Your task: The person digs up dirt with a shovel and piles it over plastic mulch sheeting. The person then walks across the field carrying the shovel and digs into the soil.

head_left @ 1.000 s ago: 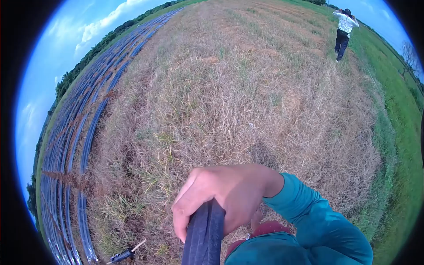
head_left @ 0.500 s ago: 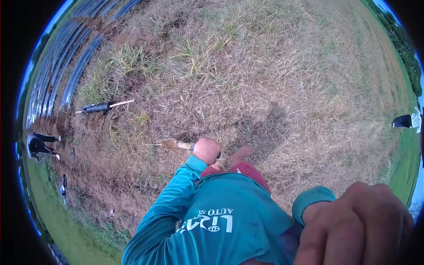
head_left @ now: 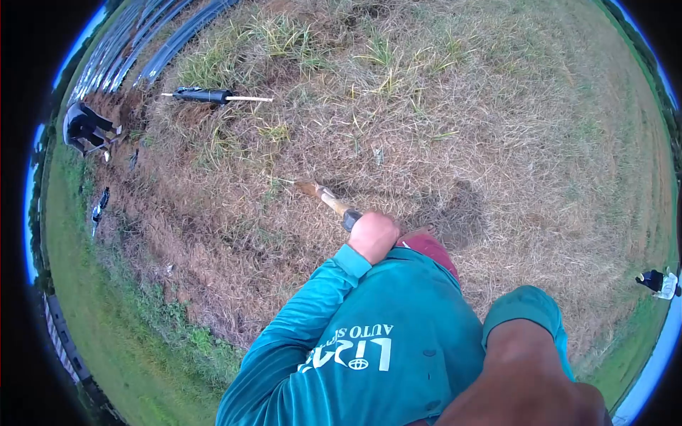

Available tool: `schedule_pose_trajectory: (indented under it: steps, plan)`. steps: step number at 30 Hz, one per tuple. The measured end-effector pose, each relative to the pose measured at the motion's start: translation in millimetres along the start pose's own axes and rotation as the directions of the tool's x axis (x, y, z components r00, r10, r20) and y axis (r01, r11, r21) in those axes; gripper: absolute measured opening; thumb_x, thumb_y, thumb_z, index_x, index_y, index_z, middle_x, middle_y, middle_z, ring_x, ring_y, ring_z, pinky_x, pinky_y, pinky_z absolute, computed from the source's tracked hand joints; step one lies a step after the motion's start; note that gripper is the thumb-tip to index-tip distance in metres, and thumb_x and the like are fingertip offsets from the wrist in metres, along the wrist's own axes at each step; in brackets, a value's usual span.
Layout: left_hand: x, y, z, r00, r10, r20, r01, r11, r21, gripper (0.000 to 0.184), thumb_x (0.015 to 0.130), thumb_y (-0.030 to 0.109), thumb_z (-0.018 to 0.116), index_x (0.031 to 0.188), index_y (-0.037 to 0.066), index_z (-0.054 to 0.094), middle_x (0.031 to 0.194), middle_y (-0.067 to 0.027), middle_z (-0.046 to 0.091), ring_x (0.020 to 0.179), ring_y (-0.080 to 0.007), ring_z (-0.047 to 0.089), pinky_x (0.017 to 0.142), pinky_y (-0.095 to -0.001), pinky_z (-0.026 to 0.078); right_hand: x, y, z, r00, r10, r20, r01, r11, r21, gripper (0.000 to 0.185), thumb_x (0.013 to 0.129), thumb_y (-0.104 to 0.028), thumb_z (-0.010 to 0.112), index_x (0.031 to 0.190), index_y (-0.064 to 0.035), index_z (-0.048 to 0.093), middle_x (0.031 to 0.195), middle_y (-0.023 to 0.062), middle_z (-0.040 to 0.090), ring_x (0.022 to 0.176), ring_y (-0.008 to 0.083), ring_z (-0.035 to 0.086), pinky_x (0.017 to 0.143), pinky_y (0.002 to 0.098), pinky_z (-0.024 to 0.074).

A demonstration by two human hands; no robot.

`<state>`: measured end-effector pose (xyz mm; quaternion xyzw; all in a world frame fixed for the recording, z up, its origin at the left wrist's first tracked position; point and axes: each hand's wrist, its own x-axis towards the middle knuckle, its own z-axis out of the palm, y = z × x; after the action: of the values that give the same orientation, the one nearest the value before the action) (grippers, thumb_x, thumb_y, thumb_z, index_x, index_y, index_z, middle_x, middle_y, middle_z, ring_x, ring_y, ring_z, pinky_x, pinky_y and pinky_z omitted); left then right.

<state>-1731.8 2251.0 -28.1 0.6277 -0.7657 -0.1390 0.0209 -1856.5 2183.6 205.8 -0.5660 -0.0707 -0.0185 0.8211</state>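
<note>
My left hand (head_left: 374,237) is closed around the dark grip of a wooden-handled tool (head_left: 332,201) in front of my waist. The tool's brown, rust-coloured head (head_left: 307,188) points forward and left, over dry grass; whether it touches the ground I cannot tell. Close to the camera at the bottom right is my right hand (head_left: 522,397), its back turned up. Its fingers are out of sight below the frame edge. I wear a teal long-sleeved shirt (head_left: 398,319) and red shorts (head_left: 431,250).
A black roll on a wooden pole (head_left: 202,95) lies on the grass ahead left. Beyond it run rows of plastic sheeting (head_left: 177,44). A person (head_left: 89,128) bends over at far left, near a dark object (head_left: 100,207). Another person (head_left: 659,282) is at far right.
My view has shifted, so the ground objects sit higher in the picture. My left hand and the tool appear further right. My right hand has dropped towards the bottom edge, hiding its fingers.
</note>
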Motion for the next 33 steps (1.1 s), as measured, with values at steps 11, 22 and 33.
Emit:
schedule_pose_trajectory:
  steps: [11,22,33]
  plan:
    - [-33,2,-24,0.988,-0.153,-0.002,0.153,0.988,-0.022,0.014,0.08,0.016,0.058,0.084,0.009,0.069,0.079,-0.0086,0.067,0.081,-0.0265,0.066,0.075,-0.039,0.05,48,20,32,0.985,0.022,0.173,-0.027,0.999,0.022,0.033,0.078,-0.018,0.062,0.094,0.0103,0.059,0.086,0.0176,0.064,0.076,0.0255,0.062,0.067,0.0352,0.0494]
    - [-38,-1,7,0.992,-0.117,-0.04,0.115,0.993,-0.033,0.011,0.074,0.018,0.063,0.079,0.01,0.068,0.075,-0.0075,0.066,0.078,-0.0258,0.067,0.068,-0.0391,0.051,11,1,32,1.0,0.014,-0.017,-0.011,0.992,0.129,0.032,0.079,-0.019,0.062,0.089,0.0119,0.059,0.083,0.0204,0.064,0.071,0.0278,0.061,0.063,0.0369,0.0484]
    - [-56,-11,-15,0.981,-0.136,-0.135,0.13,0.99,-0.048,0.01,0.072,0.017,0.064,0.069,0.009,0.071,0.071,-0.0096,0.068,0.073,-0.0272,0.068,0.064,-0.0395,0.052,15,-12,57,0.993,-0.112,-0.049,0.116,0.987,0.106,0.033,0.079,-0.019,0.061,0.083,0.0135,0.06,0.079,0.0231,0.063,0.066,0.0301,0.06,0.059,0.0386,0.0475]
